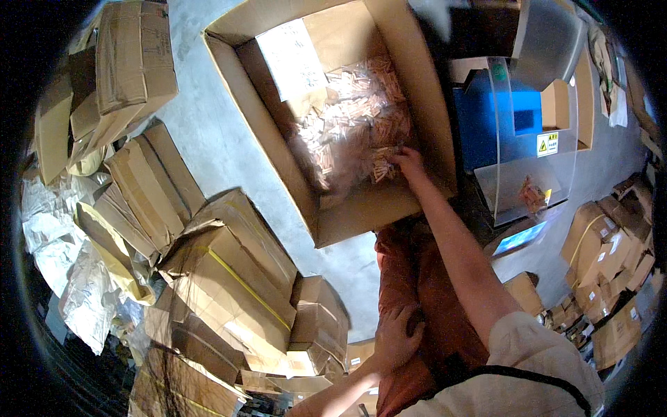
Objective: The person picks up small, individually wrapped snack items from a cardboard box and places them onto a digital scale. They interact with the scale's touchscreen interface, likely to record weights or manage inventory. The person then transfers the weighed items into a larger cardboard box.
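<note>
A large open cardboard box (306, 222) stands in front of me, holding several clear plastic bags (354, 108) packed with small pinkish-tan stick-like pieces. My right hand (410, 165) reaches into its near right corner. The fingers are closed on the edge of a clear bag (383, 167) of these pieces; the fingertips are partly hidden. A white printed sheet (290, 59) lies in the box, over its left side. My left hand (398, 337) rests on my thigh, away from the box. Its fingers are loosely bent and apart, with nothing visible in them.
To the right stands a machine (479, 118) with a blue part, a clear cover and a lit screen (521, 238); pinkish pieces (533, 194) show behind the cover. Cardboard boxes (229, 278) and crumpled plastic wrapping (90, 299) crowd the left. More cartons (601, 243) are stacked at the far right.
</note>
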### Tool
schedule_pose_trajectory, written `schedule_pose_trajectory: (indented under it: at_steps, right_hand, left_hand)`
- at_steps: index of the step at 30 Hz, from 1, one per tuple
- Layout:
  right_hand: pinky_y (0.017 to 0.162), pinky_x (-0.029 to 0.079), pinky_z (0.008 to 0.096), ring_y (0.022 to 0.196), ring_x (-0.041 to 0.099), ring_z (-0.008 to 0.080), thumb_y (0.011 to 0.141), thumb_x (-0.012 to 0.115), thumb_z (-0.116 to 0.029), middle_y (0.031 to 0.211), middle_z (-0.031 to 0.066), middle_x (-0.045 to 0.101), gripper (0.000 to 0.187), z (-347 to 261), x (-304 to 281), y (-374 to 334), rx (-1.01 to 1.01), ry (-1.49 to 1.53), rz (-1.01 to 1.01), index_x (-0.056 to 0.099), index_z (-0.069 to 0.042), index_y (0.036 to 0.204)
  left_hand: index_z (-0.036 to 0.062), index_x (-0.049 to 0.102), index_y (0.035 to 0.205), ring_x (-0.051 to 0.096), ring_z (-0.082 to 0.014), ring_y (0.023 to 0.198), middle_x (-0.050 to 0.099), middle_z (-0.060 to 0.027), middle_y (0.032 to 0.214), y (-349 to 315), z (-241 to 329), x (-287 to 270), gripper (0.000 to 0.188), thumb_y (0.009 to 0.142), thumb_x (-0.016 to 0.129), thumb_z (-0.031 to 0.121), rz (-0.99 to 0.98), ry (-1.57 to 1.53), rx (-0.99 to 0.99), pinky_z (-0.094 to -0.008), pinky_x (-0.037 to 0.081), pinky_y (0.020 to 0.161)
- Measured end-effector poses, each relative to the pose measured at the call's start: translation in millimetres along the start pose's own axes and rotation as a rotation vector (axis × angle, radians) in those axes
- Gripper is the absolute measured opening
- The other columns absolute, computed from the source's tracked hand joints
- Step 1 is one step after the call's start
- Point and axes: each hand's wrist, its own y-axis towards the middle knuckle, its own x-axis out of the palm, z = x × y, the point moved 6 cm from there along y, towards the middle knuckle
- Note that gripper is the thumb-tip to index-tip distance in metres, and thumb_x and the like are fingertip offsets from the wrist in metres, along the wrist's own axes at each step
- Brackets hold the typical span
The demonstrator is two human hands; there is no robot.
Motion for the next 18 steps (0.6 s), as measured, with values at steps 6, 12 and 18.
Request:
schedule_pose_trajectory:
  at_steps: [6,12,18]
  right_hand:
    - [0.079,0.05,0.0301,0.09,0.063,0.015,0.085,0.073,-0.021,0.1,0.0031,0.07,0.027,-62,4,-43,0.026,0.422,-0.085,0.071,-0.007,0.107]
    - [0.076,0.051,0.027,0.084,0.063,0.0133,0.088,0.071,-0.022,0.095,0.0027,0.069,0.028,-103,14,-48,-0.066,0.481,-0.236,0.07,-0.003,0.109]
    - [0.086,0.051,0.0332,0.096,0.063,0.0198,0.086,0.074,-0.029,0.106,0.0124,0.067,0.047,-129,30,-43,-0.167,-0.208,-0.269,0.062,0.001,0.12]
  left_hand:
    - [0.0067,0.06,0.124,0.054,-0.0412,0.114,0.062,-0.0211,0.119,-1,-2,2,0.041,0.087,0.062,0.025,-0.013,-0.007,0.006,-0.0485,0.041,0.102]
    - [0.0118,0.06,0.127,0.056,-0.0421,0.113,0.062,-0.0204,0.122,1,-8,5,0.043,0.087,0.064,0.028,-0.005,0.032,0.035,-0.0504,0.044,0.099]
    - [0.0046,0.053,0.132,0.051,-0.043,0.12,0.055,-0.0235,0.129,-2,-12,-2,0.051,0.087,0.062,0.027,-0.048,0.014,-0.051,-0.0481,0.042,0.103]
